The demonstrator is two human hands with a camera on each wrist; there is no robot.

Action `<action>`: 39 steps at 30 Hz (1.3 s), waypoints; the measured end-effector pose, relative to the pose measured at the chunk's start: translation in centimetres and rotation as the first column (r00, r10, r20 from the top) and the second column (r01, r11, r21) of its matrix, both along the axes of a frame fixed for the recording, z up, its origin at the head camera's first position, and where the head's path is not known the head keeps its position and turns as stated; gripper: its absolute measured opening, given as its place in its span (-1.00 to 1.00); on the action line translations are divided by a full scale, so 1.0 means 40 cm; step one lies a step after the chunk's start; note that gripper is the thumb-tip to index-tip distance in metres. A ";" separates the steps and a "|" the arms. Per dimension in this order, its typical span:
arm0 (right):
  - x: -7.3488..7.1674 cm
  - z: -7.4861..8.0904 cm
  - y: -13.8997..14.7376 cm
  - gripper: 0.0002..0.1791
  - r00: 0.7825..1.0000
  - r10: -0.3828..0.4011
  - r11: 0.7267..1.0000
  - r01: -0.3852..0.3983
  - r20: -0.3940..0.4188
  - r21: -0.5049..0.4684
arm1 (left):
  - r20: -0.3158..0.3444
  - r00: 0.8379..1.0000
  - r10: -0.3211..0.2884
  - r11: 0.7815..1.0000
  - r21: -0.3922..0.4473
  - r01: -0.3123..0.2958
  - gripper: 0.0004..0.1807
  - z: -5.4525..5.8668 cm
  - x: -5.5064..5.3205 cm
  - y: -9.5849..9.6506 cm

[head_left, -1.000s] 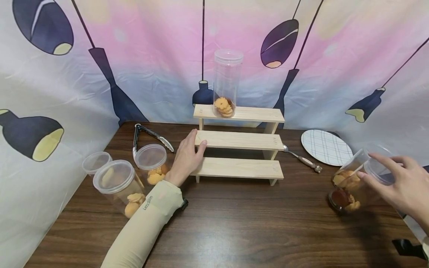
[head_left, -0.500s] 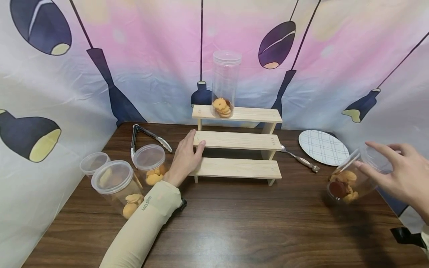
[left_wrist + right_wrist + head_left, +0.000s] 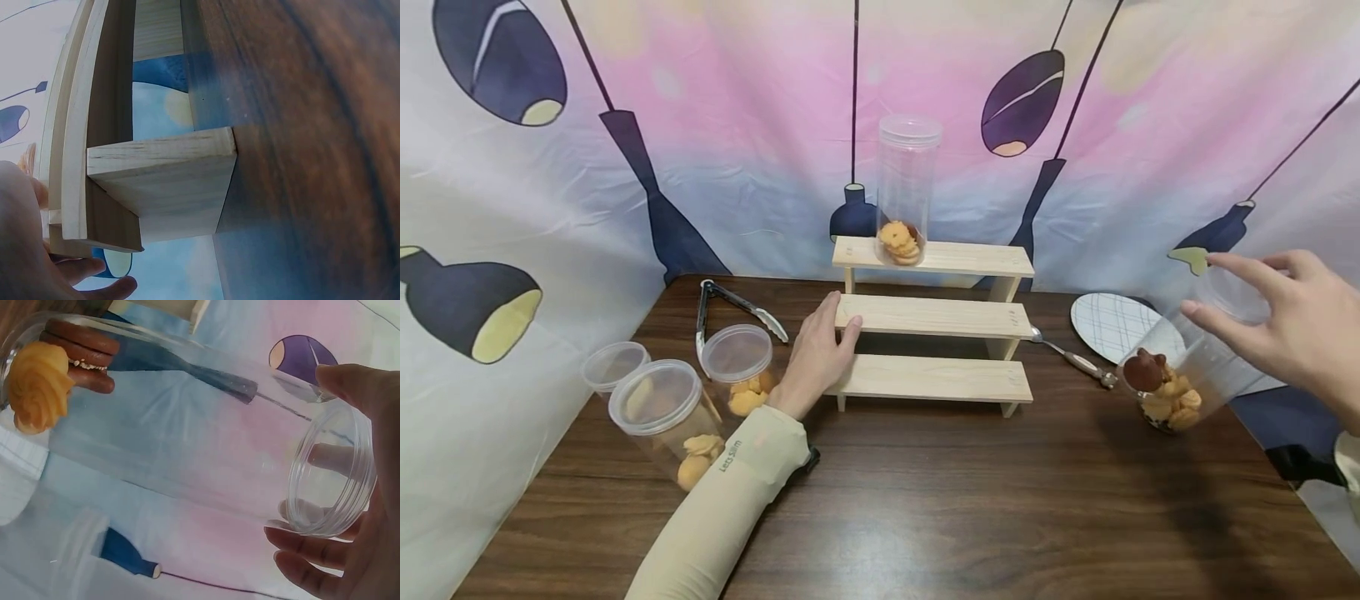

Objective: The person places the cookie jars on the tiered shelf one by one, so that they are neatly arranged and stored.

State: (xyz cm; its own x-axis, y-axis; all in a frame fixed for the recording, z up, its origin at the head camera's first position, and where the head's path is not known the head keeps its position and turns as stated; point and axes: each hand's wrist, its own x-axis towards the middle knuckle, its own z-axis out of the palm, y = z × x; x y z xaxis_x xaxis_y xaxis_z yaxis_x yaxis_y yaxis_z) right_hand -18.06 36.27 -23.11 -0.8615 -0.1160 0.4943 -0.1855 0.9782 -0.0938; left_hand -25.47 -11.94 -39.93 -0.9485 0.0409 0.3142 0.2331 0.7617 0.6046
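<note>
My right hand (image 3: 1292,317) grips a tall clear jar (image 3: 187,437) around its lid (image 3: 337,469). The jar is raised and tilted, its base pointing left. A chocolate sandwich cookie (image 3: 81,353) and a swirled butter cookie (image 3: 37,381) lie at its bottom. Another clear jar (image 3: 56,550) shows at the lower left of the right wrist view. My left hand (image 3: 816,350) holds the left end of the wooden three-step stand (image 3: 940,314), thumb on the middle step. On the top step stands a tall jar (image 3: 910,179) with a few cookies.
Several lidded cookie jars, including a large one (image 3: 658,408) and a shorter one (image 3: 737,358), stand left of the stand. Black-handled tongs (image 3: 733,296) lie behind them. A spoon (image 3: 1078,360) and a checked white plate (image 3: 1108,321) lie to the right.
My right hand has lifted the jar upward and tilted it further, moving its base up and left. The left hand stays on the stand.
</note>
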 end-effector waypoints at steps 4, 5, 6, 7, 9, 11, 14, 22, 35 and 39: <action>-0.025 0.050 -0.020 -0.18 0.997 -0.026 1.000 0.026 0.078 0.002 | 0.002 1.000 0.000 1.000 -0.003 0.000 -0.23 0.004 0.001 0.000; -0.032 0.063 -0.025 -0.16 0.995 -0.029 1.000 0.029 0.094 0.001 | 0.001 1.000 0.001 1.000 -0.003 -0.001 -0.23 0.005 0.001 0.000; -0.040 0.076 -0.030 -0.16 0.995 -0.026 1.000 0.027 0.099 -0.004 | -0.001 1.000 0.003 1.000 -0.003 -0.003 -0.24 0.006 0.001 0.000; -0.047 0.088 -0.035 -0.16 0.995 -0.023 1.000 0.024 0.100 -0.010 | -0.002 1.000 0.004 1.000 -0.002 -0.004 -0.24 0.007 0.001 0.000; -0.063 0.112 -0.044 -0.16 0.994 -0.013 1.000 0.015 0.111 -0.016 | -0.006 1.000 0.005 1.000 -0.002 -0.005 -0.24 0.007 0.001 -0.001; -0.080 0.133 -0.054 -0.15 0.992 -0.003 1.000 0.007 0.124 -0.027 | -0.005 1.000 0.002 1.000 0.000 -0.002 -0.23 0.007 0.002 -0.001; -0.108 0.161 -0.070 -0.14 0.990 0.011 0.999 -0.006 0.141 -0.033 | -0.004 1.000 -0.001 1.000 -0.001 0.001 -0.23 0.005 0.002 -0.001; -0.184 0.229 -0.134 -0.09 0.977 0.020 1.000 -0.017 0.214 -0.017 | 0.001 1.000 0.005 1.000 0.005 -0.005 -0.23 0.001 0.004 0.000; -0.279 0.267 -0.272 -0.10 0.962 0.126 0.992 -0.122 0.241 -0.034 | -0.003 1.000 0.009 1.000 0.005 -0.009 -0.24 0.002 0.003 0.005; -0.305 0.264 -0.305 -0.10 0.959 0.145 0.989 -0.142 0.243 -0.033 | -0.003 1.000 0.003 1.000 0.008 -0.003 -0.24 0.001 0.005 0.007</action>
